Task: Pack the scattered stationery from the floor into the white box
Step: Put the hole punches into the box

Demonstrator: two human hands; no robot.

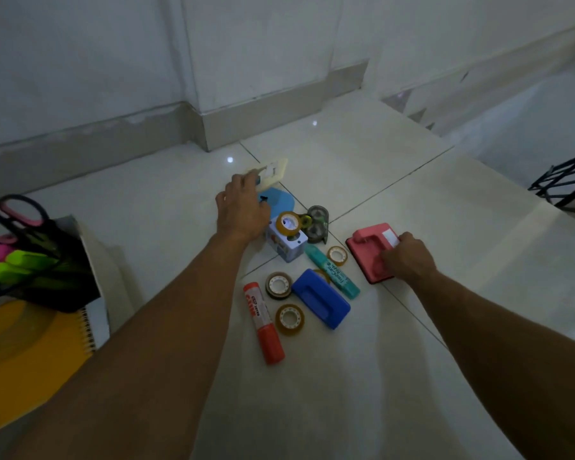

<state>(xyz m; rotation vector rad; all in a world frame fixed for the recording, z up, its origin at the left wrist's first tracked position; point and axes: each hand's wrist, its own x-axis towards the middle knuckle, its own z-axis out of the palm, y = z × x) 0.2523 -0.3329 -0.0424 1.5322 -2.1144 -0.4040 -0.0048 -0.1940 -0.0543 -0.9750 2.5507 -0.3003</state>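
Pale glossy floor tiles are strewn with tape rolls, glue sticks and erasers. At far left, the white box is already part-filled. The left hand is stretched forward, fingers closed on a cream card. The right hand is curled over a pink eraser; each is best lifted squarely before being carried leftward.

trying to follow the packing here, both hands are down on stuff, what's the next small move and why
Probably lift both items and carry them left to the white box. The right hand is already closed on the pink eraser, and the left hand pinches a cream card at the far edge of the pile; both look gripped, and the box sits at far left.
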